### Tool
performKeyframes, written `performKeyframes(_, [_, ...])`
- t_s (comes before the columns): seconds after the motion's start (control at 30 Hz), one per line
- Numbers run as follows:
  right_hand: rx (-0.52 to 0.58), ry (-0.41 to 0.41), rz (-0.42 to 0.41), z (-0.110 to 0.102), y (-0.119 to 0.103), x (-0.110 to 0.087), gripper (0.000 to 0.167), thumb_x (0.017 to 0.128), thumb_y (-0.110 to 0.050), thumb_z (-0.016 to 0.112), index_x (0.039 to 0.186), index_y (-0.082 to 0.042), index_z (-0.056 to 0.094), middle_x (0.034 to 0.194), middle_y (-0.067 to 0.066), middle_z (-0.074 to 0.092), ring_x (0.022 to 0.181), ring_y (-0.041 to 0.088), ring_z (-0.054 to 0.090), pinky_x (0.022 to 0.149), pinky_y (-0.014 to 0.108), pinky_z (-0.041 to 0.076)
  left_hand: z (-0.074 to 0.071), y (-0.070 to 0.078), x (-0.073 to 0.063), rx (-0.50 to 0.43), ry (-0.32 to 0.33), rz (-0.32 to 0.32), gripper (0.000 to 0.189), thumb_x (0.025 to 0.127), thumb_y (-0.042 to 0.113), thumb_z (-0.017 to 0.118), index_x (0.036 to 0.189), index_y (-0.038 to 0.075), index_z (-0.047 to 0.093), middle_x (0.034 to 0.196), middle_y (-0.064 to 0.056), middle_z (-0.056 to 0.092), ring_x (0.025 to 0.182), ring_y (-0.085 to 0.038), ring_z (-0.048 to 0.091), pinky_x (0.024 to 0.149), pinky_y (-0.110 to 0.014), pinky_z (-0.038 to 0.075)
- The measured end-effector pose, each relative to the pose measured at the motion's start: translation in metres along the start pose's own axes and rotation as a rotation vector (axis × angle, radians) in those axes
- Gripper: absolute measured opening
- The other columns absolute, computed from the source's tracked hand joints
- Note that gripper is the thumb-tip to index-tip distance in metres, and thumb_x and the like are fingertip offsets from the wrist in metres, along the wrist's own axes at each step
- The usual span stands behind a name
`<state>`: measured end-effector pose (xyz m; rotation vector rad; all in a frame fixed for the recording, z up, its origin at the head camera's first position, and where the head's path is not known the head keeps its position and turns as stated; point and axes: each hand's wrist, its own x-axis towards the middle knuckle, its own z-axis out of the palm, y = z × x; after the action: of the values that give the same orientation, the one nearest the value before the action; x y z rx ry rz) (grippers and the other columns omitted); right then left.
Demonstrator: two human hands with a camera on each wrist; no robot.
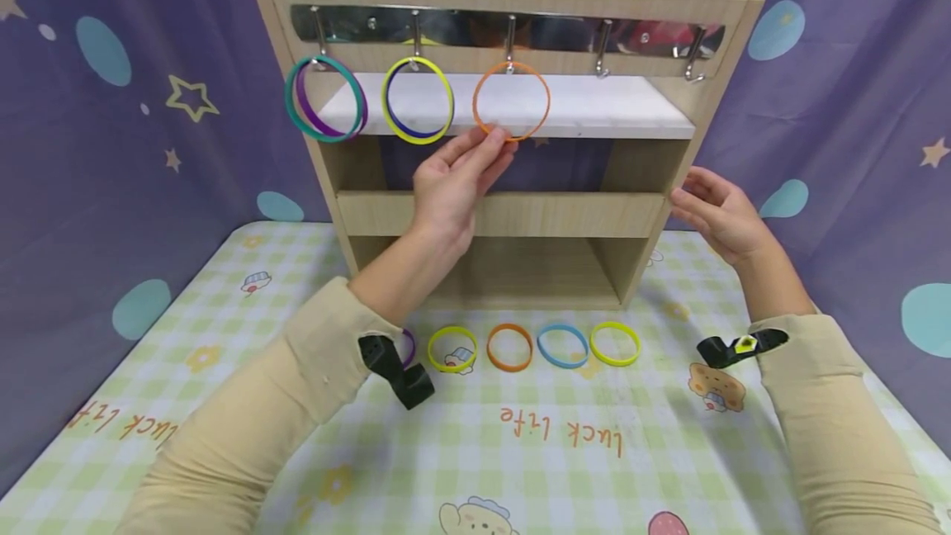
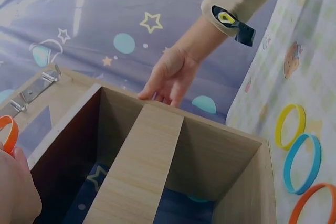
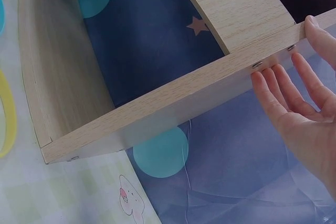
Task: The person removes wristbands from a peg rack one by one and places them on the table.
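Note:
My left hand [image 1: 453, 188] pinches the lower edge of an orange wristband [image 1: 549, 101] between thumb and fingers. The band's top is at the tip of the middle hook [image 1: 510, 40]; whether the hook bears its weight I cannot tell. My right hand [image 1: 721, 217] touches the right side panel of a wooden shelf unit [image 1: 505, 213]. In the right wrist view its thumb lies on the panel's front edge and its extended fingers rest against the outer face. Teal [image 1: 327, 137] and purple wristbands hang on the leftmost hook, yellow [image 1: 418, 139] and dark blue ones on the second.
Two bare hooks [image 1: 603, 48] are at the right of the metal strip. In front of the unit, a row of wristbands lies on the checked tablecloth [image 1: 565, 477]: purple, partly hidden by the left wrist camera, yellow, orange [image 1: 509, 369], blue [image 1: 562, 365] and yellow [image 1: 615, 363].

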<state>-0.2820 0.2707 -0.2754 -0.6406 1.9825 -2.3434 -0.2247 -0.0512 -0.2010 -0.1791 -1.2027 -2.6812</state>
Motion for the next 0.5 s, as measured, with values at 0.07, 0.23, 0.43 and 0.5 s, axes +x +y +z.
performKeyframes(0.07, [-0.001, 0.002, 0.003, 0.0, 0.0, 0.0, 0.027, 0.094, 0.0, 0.056, 0.115, -0.016, 0.061, 0.104, -0.005, 0.064, 0.094, 0.005, 0.062, 0.081, 0.015, 0.056, 0.002, 0.001, -0.001, -0.031, -0.001, -0.009, 0.015, 0.085, -0.009, 0.065, 0.078, 0.004, 0.066, 0.07, -0.004, 0.069, 0.066, -0.014, 0.071, 0.086, -0.033, 0.06])
performKeyframes(0.23, [-0.007, 0.003, 0.009, -0.001, 0.0, 0.0, 0.027, 0.094, -0.001, 0.056, 0.115, -0.017, 0.061, 0.104, -0.006, 0.064, 0.095, 0.005, 0.062, 0.082, 0.014, 0.056, 0.007, 0.003, -0.004, -0.086, -0.026, -0.012, 0.02, 0.086, -0.011, 0.062, 0.077, 0.005, 0.069, 0.07, -0.004, 0.07, 0.066, -0.014, 0.071, 0.073, -0.024, 0.063])
performKeyframes(0.43, [0.001, 0.002, 0.004, -0.001, 0.0, 0.0, 0.027, 0.094, 0.0, 0.056, 0.115, -0.016, 0.061, 0.104, -0.005, 0.064, 0.095, 0.006, 0.062, 0.082, 0.015, 0.057, 0.011, 0.006, -0.008, -0.084, -0.054, -0.014, 0.018, 0.089, -0.009, 0.059, 0.084, 0.006, 0.068, 0.071, -0.002, 0.071, 0.066, -0.012, 0.07, 0.071, -0.022, 0.063])
performKeyframes(0.5, [0.0, 0.001, 0.002, -0.001, 0.0, 0.0, 0.027, 0.094, 0.0, 0.056, 0.115, -0.016, 0.062, 0.104, -0.005, 0.065, 0.095, 0.006, 0.062, 0.082, 0.015, 0.057, 0.012, 0.008, -0.009, -0.084, -0.056, -0.018, 0.015, 0.09, -0.008, 0.059, 0.09, 0.004, 0.068, 0.071, -0.002, 0.071, 0.066, -0.011, 0.069, 0.07, -0.021, 0.063])
